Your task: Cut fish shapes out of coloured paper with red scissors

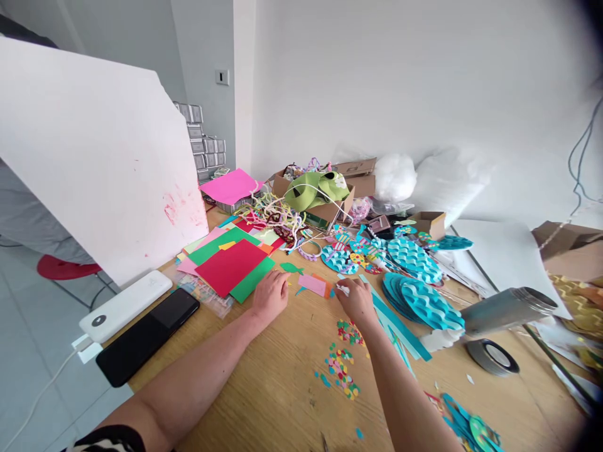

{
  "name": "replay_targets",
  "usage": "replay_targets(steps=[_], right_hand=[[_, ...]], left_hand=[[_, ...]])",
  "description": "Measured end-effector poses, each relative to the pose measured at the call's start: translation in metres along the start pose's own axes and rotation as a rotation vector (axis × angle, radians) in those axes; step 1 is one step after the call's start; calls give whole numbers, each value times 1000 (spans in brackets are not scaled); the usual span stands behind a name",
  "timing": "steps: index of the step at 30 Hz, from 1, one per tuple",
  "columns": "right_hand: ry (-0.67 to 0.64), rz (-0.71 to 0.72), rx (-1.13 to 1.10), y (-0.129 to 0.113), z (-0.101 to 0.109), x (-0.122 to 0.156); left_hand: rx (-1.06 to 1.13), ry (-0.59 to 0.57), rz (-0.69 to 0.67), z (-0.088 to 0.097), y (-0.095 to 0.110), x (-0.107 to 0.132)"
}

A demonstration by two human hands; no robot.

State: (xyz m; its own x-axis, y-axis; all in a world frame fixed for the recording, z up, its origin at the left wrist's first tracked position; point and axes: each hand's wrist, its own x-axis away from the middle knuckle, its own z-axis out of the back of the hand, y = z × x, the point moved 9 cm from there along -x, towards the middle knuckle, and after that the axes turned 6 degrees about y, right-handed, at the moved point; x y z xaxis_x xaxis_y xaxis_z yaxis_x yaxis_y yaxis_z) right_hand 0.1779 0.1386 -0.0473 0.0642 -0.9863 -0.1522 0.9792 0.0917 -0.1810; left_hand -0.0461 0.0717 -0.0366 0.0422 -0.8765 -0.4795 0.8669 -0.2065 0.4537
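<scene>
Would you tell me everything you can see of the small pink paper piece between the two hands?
The pink paper piece is a small, flat rectangle, lying on the wooden table between the left hand and right hand. It overlaps an orange scrap at its right end; neither hand touches it.

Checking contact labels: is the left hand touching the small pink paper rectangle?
Apart. Head view shows bare tabletop between the left hand and the pink paper rectangle.

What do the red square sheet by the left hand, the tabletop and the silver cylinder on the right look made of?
Red square sheet: matte coloured paper, thin, flat, stacked. Tabletop: light wood or wood-look laminate, grain visible. Silver cylinder: probably brushed metal, soft sheen.
</scene>
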Motion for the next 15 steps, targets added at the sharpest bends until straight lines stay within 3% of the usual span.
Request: replay_targets(steps=[6, 15], right_hand=[[-120, 166, 63, -45, -21, -14], [-217, 191, 148, -50, -31, -26]], left_hand=[[26, -5, 10, -3, -4, 1], [52, -14, 16, -5, -6, -1]])
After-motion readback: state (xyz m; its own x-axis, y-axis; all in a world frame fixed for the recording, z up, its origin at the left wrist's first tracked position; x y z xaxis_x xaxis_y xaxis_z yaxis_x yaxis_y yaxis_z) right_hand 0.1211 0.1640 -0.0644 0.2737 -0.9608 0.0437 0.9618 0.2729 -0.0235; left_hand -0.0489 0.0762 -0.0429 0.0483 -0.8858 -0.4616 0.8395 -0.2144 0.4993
